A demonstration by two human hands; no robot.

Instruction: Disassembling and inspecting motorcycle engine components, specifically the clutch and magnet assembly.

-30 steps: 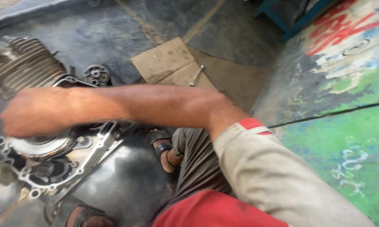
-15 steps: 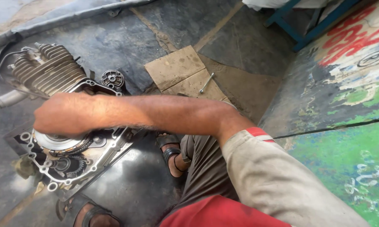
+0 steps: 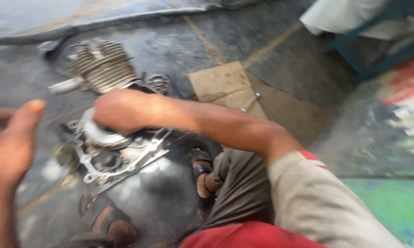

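A motorcycle engine lies on the dark floor, with an open crankcase (image 3: 124,158) and a finned cylinder (image 3: 99,64) behind it. My right hand (image 3: 119,110) reaches across from the right and is closed over a round silver part (image 3: 97,134) seated in the crankcase. My left hand (image 3: 9,142) is raised at the left edge, blurred, fingers apart and holding nothing. It is clear of the engine.
A small toothed gear (image 3: 159,82) lies behind the crankcase. Flat cardboard pieces (image 3: 220,80) and a small metal tool (image 3: 251,102) lie further right. My sandalled feet (image 3: 202,171) rest beside the engine. A blue frame (image 3: 353,50) stands at the back right.
My left hand has come into view at the left edge. My right hand has stayed on the round silver part. The view has swung, so the engine now sits further right.
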